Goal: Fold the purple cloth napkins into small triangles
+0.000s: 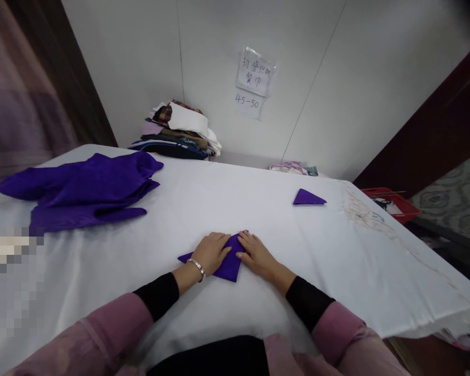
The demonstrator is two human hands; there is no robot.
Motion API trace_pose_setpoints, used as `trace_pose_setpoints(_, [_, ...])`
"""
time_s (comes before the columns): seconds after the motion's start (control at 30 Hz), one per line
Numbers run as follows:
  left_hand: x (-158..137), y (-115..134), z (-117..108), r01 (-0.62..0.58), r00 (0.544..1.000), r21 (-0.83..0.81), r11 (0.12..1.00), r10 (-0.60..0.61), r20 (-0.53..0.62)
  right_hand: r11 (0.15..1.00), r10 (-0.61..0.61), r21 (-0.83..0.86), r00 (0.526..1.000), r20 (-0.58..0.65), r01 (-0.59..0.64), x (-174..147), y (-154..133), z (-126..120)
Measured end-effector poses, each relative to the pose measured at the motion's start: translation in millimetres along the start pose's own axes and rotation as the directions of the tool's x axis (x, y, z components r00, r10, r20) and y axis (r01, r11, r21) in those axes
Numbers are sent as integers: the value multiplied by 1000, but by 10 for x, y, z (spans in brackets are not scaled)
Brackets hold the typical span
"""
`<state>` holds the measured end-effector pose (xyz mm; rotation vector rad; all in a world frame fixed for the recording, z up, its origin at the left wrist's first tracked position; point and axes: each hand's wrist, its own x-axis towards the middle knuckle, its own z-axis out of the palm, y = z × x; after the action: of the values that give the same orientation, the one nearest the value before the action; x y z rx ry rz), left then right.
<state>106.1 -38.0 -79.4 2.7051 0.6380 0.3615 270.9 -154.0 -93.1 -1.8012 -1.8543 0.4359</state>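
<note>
A folded purple cloth napkin point(229, 263) lies on the white-covered table in front of me, one pointed corner sticking out to the left. My left hand point(211, 252) rests flat on its left part, fingers stretched out and a silver bracelet at the wrist. Pressed against its upper right edge is my right hand point(258, 255), fingers extended and slightly spread. Both hands cover parts of the cloth. Farther right sits a small purple triangle of folded cloth point(308, 197). A loose heap of purple cloth point(90, 188) spreads over the table's left side.
Stacked folded clothes point(180, 130) stand at the table's back edge by the wall, with a smaller cloth bundle point(292, 167) right of them. Handwritten paper signs point(254, 78) hang on the wall. Beyond the right edge is a red basket point(391, 203). The white tablecloth point(297, 230) has slight wrinkles.
</note>
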Motion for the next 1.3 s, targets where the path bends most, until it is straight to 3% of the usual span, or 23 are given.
trace_pose_setpoints(0.1, [57,40,-20,53,999,41,998,-53,4,954,98,297,980,-173,-43,-57,-9,-3])
trace_pose_setpoints(0.17, [96,59,-18,97,995,36,995,-98,21,831,294,539,931,-218,-136,-120,-59,-10])
trace_pose_setpoints(0.27, [141,82,-18,150,987,7,989,-150,63,452,583,845,811,-37,-287,-208,-176,-42])
trace_pose_setpoints(0.37, [153,99,-26,172,982,-24,985,-170,83,119,625,943,761,172,-311,-245,-280,-85])
trace_pose_setpoints(0.43, [138,105,-30,177,982,-46,983,-173,76,-2,600,954,762,241,-300,-233,-323,-103])
trace_pose_setpoints(0.5, [111,102,-31,179,982,-71,981,-175,66,-61,589,958,765,262,-281,-201,-347,-109])
trace_pose_setpoints(0.67, [46,64,-21,187,982,-148,971,-182,47,-31,532,953,802,271,-302,-107,-356,-99])
trace_pose_setpoints(0.8, [4,38,-5,160,987,-197,967,-159,23,113,474,930,841,260,-351,-45,-333,-93])
trace_pose_setpoints(0.97, [-60,10,2,137,990,-251,958,-144,-9,314,476,890,866,153,-330,29,-354,-59])
trace_pose_setpoints(1.17, [-71,-31,-85,177,983,-332,926,-179,25,249,452,942,887,93,-226,61,-429,-8])
trace_pose_setpoints(1.3, [-47,-5,-215,213,973,-394,894,-156,171,222,444,964,895,36,-148,56,-470,-40])
